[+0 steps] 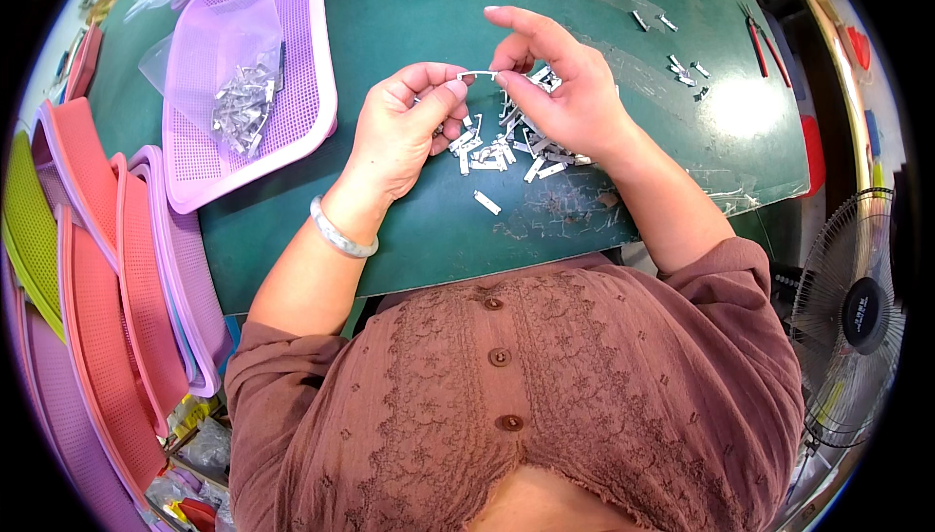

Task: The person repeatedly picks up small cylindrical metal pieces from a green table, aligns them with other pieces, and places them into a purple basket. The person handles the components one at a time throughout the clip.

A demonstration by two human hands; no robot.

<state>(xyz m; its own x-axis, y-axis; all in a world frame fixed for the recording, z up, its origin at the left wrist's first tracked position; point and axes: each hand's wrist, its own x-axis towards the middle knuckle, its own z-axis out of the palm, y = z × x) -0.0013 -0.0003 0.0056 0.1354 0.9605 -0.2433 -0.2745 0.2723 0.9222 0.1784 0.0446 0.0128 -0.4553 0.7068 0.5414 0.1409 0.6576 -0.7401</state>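
One lilac mesh basket sits at the upper left of the frame on the green mat, and I can see a clear plastic bag lying in it with a heap of small silvery metal parts on top. Stacked along the left edge are more baskets, pink, lilac and yellow-green, standing on their sides; I can't tell whether anything is in them. Just above centre, my left hand and right hand are pinched onto the two ends of a thin metal clip, thumb and forefinger closed on each end. The clip is held above the mat, its long axis running roughly left to right across the frame, nearly level, with short bent ends turned downward. Directly beneath and slightly right of it lies a loose pile of similar clips on the mat, and a few scattered pieces rest toward the upper right.
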